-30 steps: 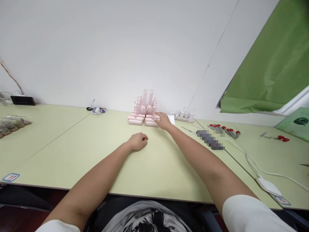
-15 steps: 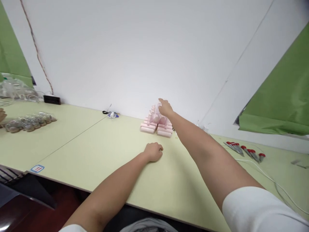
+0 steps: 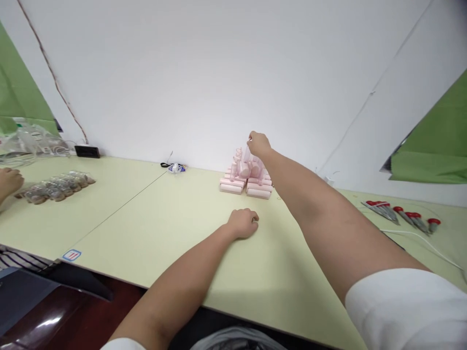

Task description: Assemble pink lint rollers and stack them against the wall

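Note:
A stack of small pink pieces (image 3: 245, 181) stands on the pale green table (image 3: 160, 214) against the white wall. My right hand (image 3: 258, 144) is stretched out above the stack, its fingers pinched on the top of a tall pink piece with a wire loop. My left hand (image 3: 243, 223) rests on the table nearer to me, fingers curled into a loose fist with nothing showing in it.
Red-handled tools (image 3: 401, 214) and a white cable (image 3: 419, 238) lie at the right. Small clear packets (image 3: 54, 187) sit at the left, with another person's hand (image 3: 9, 181) beside them. A black box (image 3: 86, 151) and a small cable bundle (image 3: 175, 168) lie by the wall.
My right hand has risen from the base of the pink stack to its top and pinched a tall piece. The camera has swung left. My left hand has stayed put.

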A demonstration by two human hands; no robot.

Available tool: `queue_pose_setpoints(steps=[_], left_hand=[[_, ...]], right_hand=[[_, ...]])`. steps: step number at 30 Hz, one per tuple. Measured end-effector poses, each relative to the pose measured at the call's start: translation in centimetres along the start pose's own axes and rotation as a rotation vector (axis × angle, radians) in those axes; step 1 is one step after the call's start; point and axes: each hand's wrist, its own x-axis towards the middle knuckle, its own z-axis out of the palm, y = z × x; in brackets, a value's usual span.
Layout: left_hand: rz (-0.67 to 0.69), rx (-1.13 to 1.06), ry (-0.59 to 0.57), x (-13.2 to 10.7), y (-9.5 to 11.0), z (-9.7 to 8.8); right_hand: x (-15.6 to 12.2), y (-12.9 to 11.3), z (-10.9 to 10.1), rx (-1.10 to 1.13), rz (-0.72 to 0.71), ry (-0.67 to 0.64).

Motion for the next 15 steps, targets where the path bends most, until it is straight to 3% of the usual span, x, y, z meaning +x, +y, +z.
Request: queue_pose_setpoints(steps=[4,11,15], left_hand=[[-0.010,-0.161,0.027,-0.1,-0.5,-0.1],[-0.133,-0.667,0.239,0.7,-2.1,-2.0],[-0.216,-0.966,0.286,1.4,-1.4,-3.4]], right_hand=[[-0.8,-0.4,-2.2,0.006,-0.040,0.084],[-2.5,-0.9,-9.9,0.070,-0.172,0.277],[-5.6,-1.4,-12.5,0.185,-0.195,0.248]])
